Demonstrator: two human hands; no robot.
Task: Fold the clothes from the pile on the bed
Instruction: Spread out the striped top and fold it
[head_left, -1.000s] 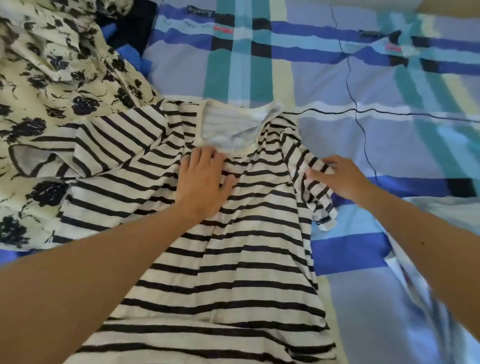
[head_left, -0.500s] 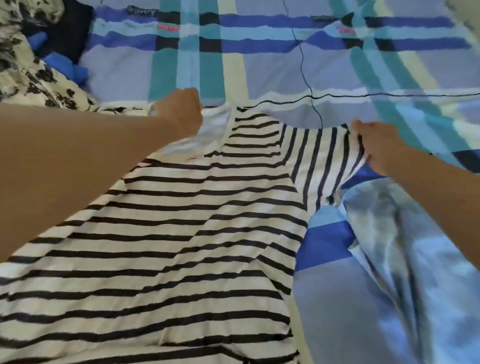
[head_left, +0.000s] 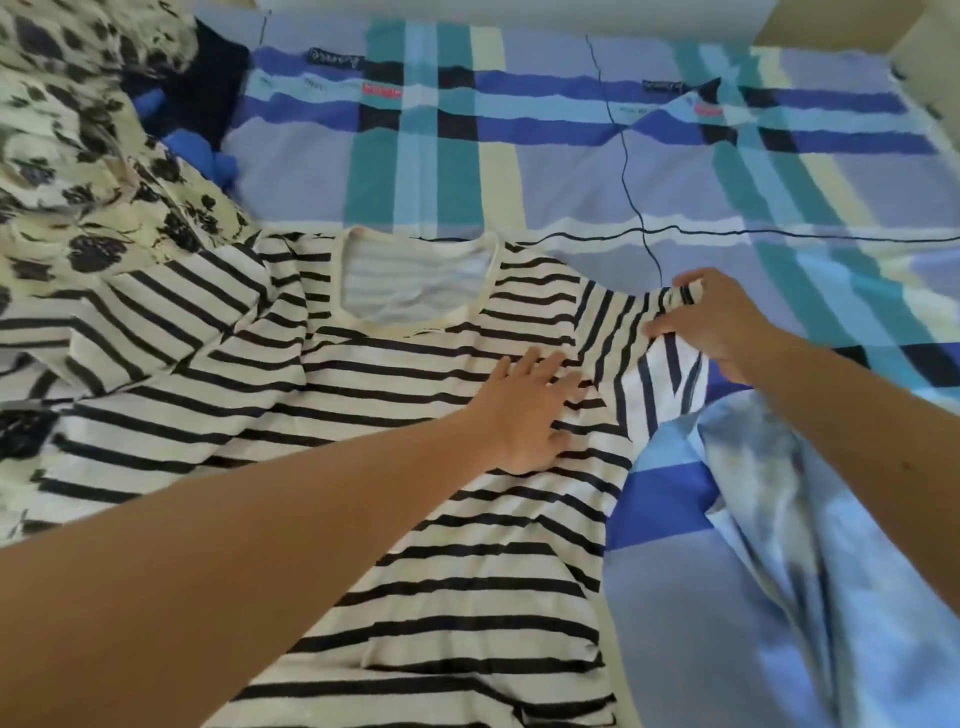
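Presently, we judge the task to be at an early stage. Well to the left of the grip, the pile (head_left: 78, 218) lies unfolded: a floral garment heaped loosely, with a dark garment (head_left: 208, 88) and a blue item (head_left: 202, 153) tucked behind it.

Nearer the grip, the striped shirt (head_left: 363, 467) is spread face up on the bed (head_left: 519, 156), neckline (head_left: 415, 291) away from the person. Its far sleeve (head_left: 156, 312), on the side away from the grip, is rumpled and overlaps the edge of the pile. We note creases across the chest; no fold has been made in the body.

Just left of the grip, the left hand (head_left: 530, 410) lies flat on the shirt's chest beside the shoulder seam, fingers straight and spread, pressing the cloth down and holding nothing.

At the grip itself, the right hand (head_left: 717, 322) pinches the hem of the near sleeve (head_left: 639, 338), thumb and fingers closed on the fabric, the sleeve drawn outward and mostly flat.

Right of and below the grip lies a pale blue cloth (head_left: 779, 519), crumpled; we cannot tell whether it belongs to the pile.

Our assessment: one garment laid out and being smoothed, none folded in view. Outstanding: fold this shirt, then everything in the pile
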